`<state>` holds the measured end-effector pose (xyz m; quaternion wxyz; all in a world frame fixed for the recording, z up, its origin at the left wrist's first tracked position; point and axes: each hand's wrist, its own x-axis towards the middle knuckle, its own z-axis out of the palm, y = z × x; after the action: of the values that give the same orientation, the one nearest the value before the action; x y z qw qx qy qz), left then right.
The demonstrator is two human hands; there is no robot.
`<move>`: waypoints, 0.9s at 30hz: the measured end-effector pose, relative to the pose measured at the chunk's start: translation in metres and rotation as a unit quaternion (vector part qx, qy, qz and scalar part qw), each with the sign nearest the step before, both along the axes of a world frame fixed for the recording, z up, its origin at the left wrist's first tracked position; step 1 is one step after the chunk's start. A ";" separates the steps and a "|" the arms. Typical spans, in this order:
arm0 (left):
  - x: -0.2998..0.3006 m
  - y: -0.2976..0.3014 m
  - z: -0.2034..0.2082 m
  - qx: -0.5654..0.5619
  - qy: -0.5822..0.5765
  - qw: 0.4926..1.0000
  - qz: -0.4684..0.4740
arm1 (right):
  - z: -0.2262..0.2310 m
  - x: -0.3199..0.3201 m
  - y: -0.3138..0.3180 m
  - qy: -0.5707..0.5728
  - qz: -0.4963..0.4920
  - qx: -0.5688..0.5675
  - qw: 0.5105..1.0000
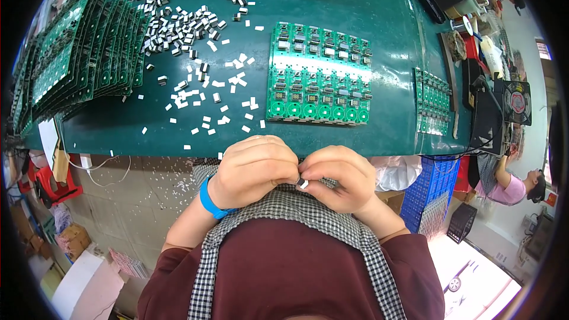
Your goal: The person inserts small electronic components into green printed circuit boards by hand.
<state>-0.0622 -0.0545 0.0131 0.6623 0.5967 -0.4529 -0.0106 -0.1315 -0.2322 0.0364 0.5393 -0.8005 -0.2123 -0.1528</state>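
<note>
Close below the near edge of the green work table (379,0), both hands were held together over a checked apron (296,213). The left hand (252,169) was curled, its fingers narrowed to a pinch, and a blue wristband (208,200) was worn on its wrist. The right hand (341,176) was likewise curled, and a small white component (303,184) was gripped between the fingertips of the two hands, just short of the table's edge. Whether the piece was clamped mainly by one hand or the other could not be told.

On the table, straight beyond the hands, a panel of green circuit boards (320,74) was laid flat. To the left of that panel, loose white and grey components (195,53) were scattered in a heap. At the table's far left, stacked green boards (83,53) were leaned in overlapping rows. To the right of the panel, a smaller strip of boards (432,102) was placed, and beyond the table's right end another person (515,186) was seen.
</note>
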 end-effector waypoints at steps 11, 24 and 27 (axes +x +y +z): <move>-0.004 -0.005 0.006 0.039 0.000 0.997 0.060 | 0.004 0.002 -0.006 -0.043 -0.020 -0.056 0.997; -0.008 -0.010 0.003 0.037 -0.089 0.988 0.124 | 0.004 -0.005 -0.005 -0.054 -0.076 -0.070 0.993; -0.008 -0.009 0.006 0.043 -0.058 0.990 0.123 | 0.011 -0.004 -0.014 -0.001 -0.099 -0.053 0.994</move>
<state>-0.0701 -0.0637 0.0187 0.6049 0.6757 -0.4125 0.0862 -0.1357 -0.2460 0.0470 0.4783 -0.8448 -0.1399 -0.1948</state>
